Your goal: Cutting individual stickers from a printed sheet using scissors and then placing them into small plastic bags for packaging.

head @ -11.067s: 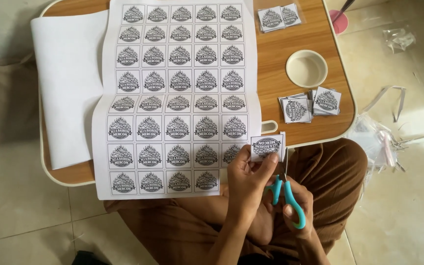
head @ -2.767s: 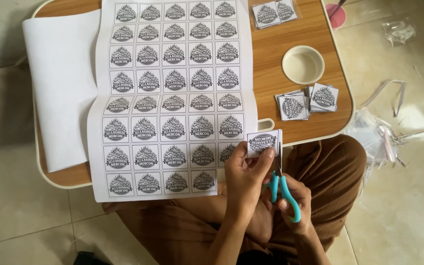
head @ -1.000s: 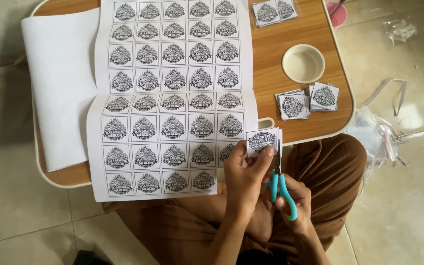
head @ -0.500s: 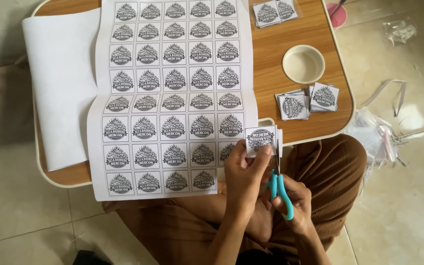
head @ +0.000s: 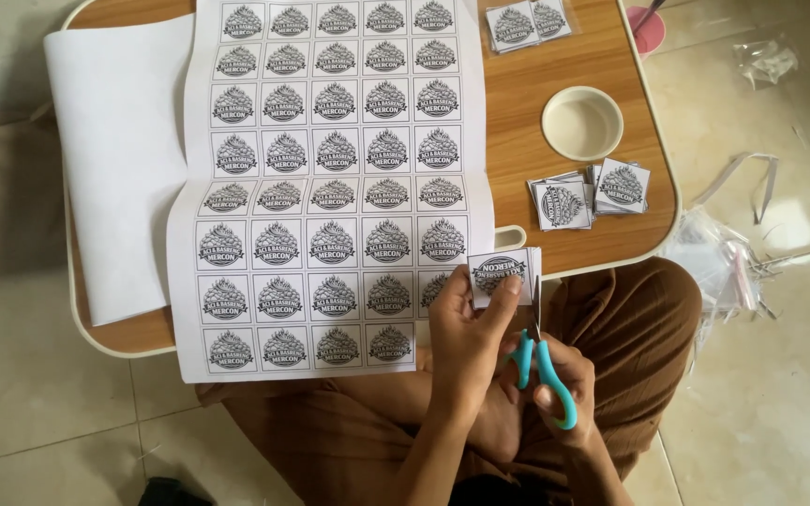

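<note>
My left hand (head: 466, 330) pinches a small square printed label (head: 501, 275) just off the near edge of the low wooden table (head: 536, 122). My right hand (head: 564, 389) grips teal-handled scissors (head: 544, 365); their blades run up along the label's right edge. A large white sheet of printed labels (head: 330, 187) lies over the table and hangs toward my lap, with its lower right corner cut away. Both hands hover above my brown-trousered legs.
A blank white sheet (head: 119, 159) lies left of the printed one. On the right of the table are a small white round bowl (head: 582, 123), two stacks of cut labels (head: 588, 192), bagged labels (head: 527, 21) and a pink cup (head: 649, 23). Plastic bags and paper strips (head: 733, 262) litter the tiled floor.
The scissors have crept up along the label's right edge and my left hand has shifted the label slightly. Nothing else on the table moved.
</note>
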